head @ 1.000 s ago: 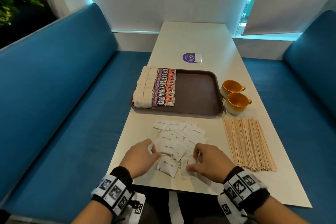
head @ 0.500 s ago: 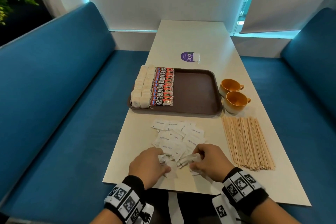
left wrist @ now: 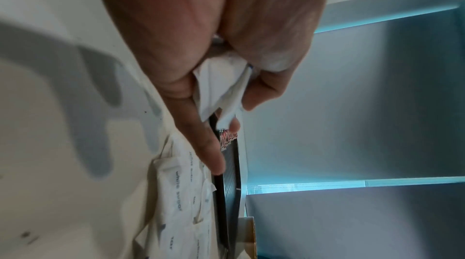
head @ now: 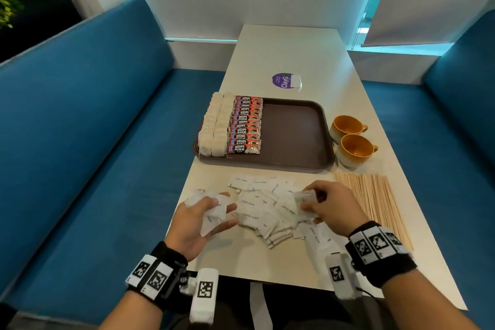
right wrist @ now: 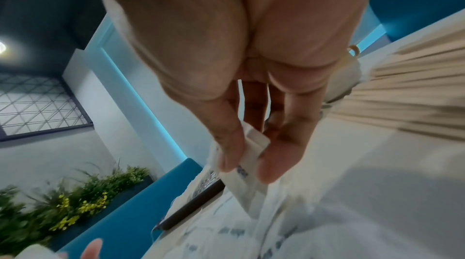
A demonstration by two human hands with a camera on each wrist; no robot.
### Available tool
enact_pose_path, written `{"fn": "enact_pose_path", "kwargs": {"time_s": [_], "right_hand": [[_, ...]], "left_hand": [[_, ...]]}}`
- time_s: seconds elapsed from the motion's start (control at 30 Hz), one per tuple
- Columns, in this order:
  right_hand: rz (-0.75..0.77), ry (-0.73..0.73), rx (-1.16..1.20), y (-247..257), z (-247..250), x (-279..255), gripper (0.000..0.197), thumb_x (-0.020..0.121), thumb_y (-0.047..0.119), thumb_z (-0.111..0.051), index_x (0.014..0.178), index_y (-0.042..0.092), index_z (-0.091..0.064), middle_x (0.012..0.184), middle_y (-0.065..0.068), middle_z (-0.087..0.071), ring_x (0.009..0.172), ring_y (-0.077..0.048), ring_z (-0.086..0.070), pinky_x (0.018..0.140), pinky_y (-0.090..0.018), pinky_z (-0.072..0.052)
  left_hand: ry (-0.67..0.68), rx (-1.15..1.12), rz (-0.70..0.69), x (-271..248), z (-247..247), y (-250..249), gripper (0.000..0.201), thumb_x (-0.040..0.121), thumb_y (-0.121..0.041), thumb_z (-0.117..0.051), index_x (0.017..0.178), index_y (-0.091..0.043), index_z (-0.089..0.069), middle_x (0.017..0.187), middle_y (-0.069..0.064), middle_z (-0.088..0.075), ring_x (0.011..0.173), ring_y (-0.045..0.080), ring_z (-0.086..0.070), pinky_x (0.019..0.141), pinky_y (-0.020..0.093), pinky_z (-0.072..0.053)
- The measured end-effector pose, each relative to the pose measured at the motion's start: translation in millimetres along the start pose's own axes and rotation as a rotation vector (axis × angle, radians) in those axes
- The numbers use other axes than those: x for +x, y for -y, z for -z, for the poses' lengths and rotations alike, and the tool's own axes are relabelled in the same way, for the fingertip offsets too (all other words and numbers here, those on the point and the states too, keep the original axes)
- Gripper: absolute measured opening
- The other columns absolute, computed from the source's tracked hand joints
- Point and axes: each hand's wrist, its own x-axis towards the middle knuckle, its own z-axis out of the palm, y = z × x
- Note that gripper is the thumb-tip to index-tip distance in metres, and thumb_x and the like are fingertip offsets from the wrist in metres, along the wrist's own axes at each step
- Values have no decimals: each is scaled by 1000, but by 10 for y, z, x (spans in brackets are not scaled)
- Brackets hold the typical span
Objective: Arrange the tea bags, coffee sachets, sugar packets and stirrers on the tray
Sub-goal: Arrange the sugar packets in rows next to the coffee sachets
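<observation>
Your left hand (head: 199,218) hangs palm-up over the near left part of the table (head: 292,53), thumb and curled fingers clutching a crumpled bunch of sugar packets (head: 207,206); the left wrist view shows the white paper folded between thumb and forefinger. Your right hand (head: 330,205), knuckles up, pinches a few more packets (head: 305,197) between thumb and fingertips just above the loose pile (head: 263,207), which lies on the table between both hands, in front of the tray (head: 292,134).

The packets are small flat white paper pillows, printed "white sugar" in dark letters. The tray is a dark brown rounded rectangle with a raised rim. On its left part stand two rows of pale, soft tea bags (head: 214,126), and beside them a neat overlapping column of glossy red-and-black sachets (head: 245,126) reading "KOPI JUAN". Its right half is bare.

Thin pale wooden stirrers (head: 375,201) lie side by side on the table just right of your right hand. Two orange-glazed cups (head: 353,139) sit beside the tray's right edge. Beyond the tray, a round purple sticker (head: 284,80) reads "ClayG".
</observation>
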Motion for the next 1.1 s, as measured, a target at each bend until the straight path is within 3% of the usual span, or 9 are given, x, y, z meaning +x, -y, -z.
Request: {"fn": "enact_pose_path", "kwargs": {"time_s": [0.1,0.17,0.27,0.4,0.47,0.7,0.87,1.0,1.1], "right_hand": [[21,-9,-76,-57,118,50,17,86,12,-80,95,24,-73,89,3,-72,78,-18,-69,69,-30,-61],[22,-8,-122,-99,151,80,15,86,16,-80,96,26,-73,89,7,-71,81,-14,-66,77,-33,-59],[6,49,-125,-105,140,94,18,87,18,-80,102,25,-72,91,7,-72,83,-13,-67,78,-32,-59],[-13,188,-54,-27,40,125,30,86,15,-81,114,21,-72,92,3,-74,79,-12,-71,62,-18,-55],[-17,198,-137,-23,-56,186,40,85,17,-81,123,22,-70,93,5,-72,79,-10,-68,63,-16,-51],[-39,144,-335,-11,-349,214,56,80,28,-86,130,24,-60,119,1,-59,85,-6,-57,67,-14,-42],[-3,84,-326,-24,-398,178,39,76,28,-88,104,28,-61,105,8,-53,92,-10,-55,79,-22,-45],[11,34,-212,-81,-353,106,29,76,23,-86,91,26,-62,92,5,-65,83,-13,-60,68,-21,-47],[-38,28,-55,-118,-270,79,33,74,16,-89,95,24,-65,89,-2,-69,76,-15,-63,57,-17,-47]], "left_hand": [[44,-25,12,74,-64,3,25,95,11,-43,102,-11,-54,114,19,-74,103,44,-71,75,52,-63],[39,51,-4,126,-127,8,29,94,11,-43,101,-14,-55,101,15,-73,88,36,-72,63,39,-59],[54,407,-101,237,-179,31,16,95,0,-56,100,-14,-60,83,9,-58,67,19,-53,56,30,-44],[167,1350,-237,387,-222,116,25,86,-29,-76,106,-34,-61,106,-9,-58,91,14,-58,77,28,-43],[186,1515,-241,395,-245,178,40,84,-32,-77,119,-37,-60,111,-10,-50,103,15,-55,88,27,-42],[216,1539,-316,396,-157,268,44,84,-38,-79,124,-37,-61,112,-13,-45,109,16,-53,100,34,-47],[237,1438,-334,329,-86,195,21,82,-33,-81,89,-33,-61,96,-9,-58,89,12,-59,82,29,-50],[260,1193,-261,269,0,126,24,82,-23,-82,79,-17,-59,73,-6,-61,63,5,-50,58,17,-42],[261,899,-202,222,56,89,21,82,-12,-83,83,-12,-63,73,1,-65,62,10,-54,56,23,-44]]}}
